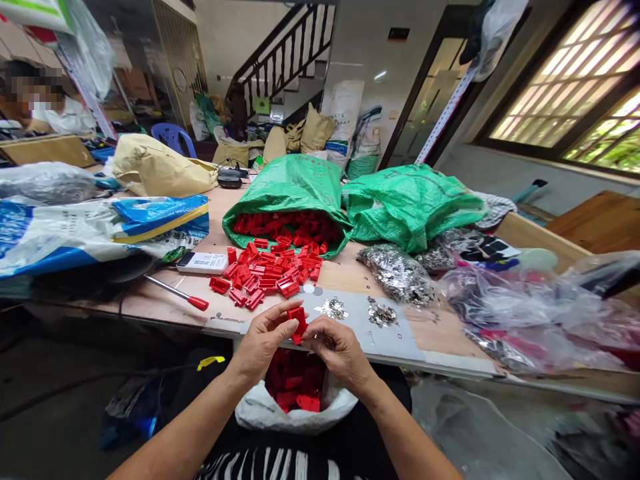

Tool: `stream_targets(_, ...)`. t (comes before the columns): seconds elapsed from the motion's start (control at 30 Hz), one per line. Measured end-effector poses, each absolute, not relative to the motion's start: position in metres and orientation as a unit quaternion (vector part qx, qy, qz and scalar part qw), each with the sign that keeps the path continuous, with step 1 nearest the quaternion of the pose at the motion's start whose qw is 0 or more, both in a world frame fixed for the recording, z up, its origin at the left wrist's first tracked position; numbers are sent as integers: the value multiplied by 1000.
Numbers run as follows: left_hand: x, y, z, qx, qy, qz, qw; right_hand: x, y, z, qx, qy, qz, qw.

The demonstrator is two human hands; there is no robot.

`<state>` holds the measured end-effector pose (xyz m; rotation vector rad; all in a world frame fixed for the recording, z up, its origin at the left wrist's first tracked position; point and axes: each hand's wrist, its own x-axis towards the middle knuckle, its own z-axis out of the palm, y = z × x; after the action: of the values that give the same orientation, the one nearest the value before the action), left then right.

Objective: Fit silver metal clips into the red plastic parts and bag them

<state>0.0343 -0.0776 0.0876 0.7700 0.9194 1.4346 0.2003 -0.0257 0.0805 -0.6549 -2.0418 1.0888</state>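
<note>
My left hand (263,340) and my right hand (337,347) meet just in front of the table edge, both pinching one small red plastic part (298,320) between their fingertips. Below them, in my lap, a white bag (295,413) holds several more red parts. A loose pile of red parts (267,273) lies on the wooden table (165,300), spilling from an open green sack (293,193). Small heaps of shiny metal bits (333,308) rest on a grey sheet (350,327) right beyond my hands.
A second green sack (410,203) lies at the right. A clear bag of metal bits (397,273), crumpled plastic bags (530,307), a red-handled screwdriver (180,293), a white remote (203,263) and a blue-white sack (90,230) crowd the table. A person sits far left.
</note>
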Motion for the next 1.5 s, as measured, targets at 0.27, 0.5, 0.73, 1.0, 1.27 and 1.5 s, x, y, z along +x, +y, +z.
stream_targets(0.27, 45, -91, 60, 325, 439, 577, 608, 210, -44, 61, -321, -654, 607, 317)
stream_targets(0.5, 60, -98, 46, 323, 456, 562, 610, 222, -44, 52, -295, -559, 728, 267)
stream_targets(0.73, 57, -91, 37, 316, 495, 556, 588, 253, -15, 55, -402, -684, 546, 271)
stream_targets(1.0, 57, -87, 36, 283, 515, 589, 555, 319, 68, 62, -649, -737, 119, 148)
stream_targets(1.27, 52, -88, 32, 275, 526, 592, 545, 306, 92, 65, -651, -749, 104, 69)
stream_targets(1.5, 46, -86, 22, 284, 520, 579, 560, 306, 80, 73, -601, -785, 140, 50)
